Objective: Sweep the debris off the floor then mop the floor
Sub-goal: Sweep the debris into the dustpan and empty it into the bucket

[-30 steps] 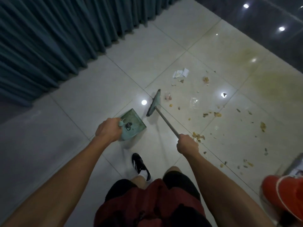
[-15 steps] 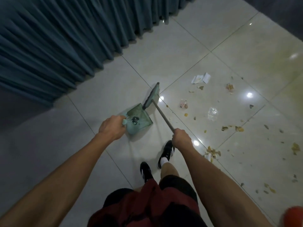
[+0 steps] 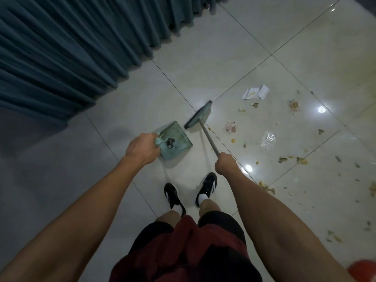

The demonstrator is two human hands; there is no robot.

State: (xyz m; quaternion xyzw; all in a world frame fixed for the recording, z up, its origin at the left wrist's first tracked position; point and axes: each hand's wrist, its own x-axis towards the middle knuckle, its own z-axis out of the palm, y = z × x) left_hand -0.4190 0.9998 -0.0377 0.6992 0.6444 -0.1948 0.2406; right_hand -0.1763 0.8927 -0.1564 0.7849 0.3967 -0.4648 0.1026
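My left hand (image 3: 142, 148) grips the handle of a green dustpan (image 3: 176, 140), which holds a small dark clump and hangs just above the tiles. My right hand (image 3: 224, 164) grips the pole of a broom (image 3: 198, 115) whose green head rests on the floor just beyond the dustpan's far corner. Debris is scattered to the right of the broom: white paper scraps (image 3: 256, 92), a crumpled clear wrapper (image 3: 268, 139), a pinkish clump (image 3: 231, 127) and several yellow-brown bits (image 3: 301, 160).
A teal curtain (image 3: 71, 53) hangs along the left and far side. My two black shoes (image 3: 206, 188) stand on the pale glossy tiles behind the dustpan. An orange-red object (image 3: 364, 270) shows at the bottom right corner.
The view has shifted as I stepped; my feet now stand side by side. The broom head has swung slightly away from the dustpan toward the debris. Both hands keep their grips.
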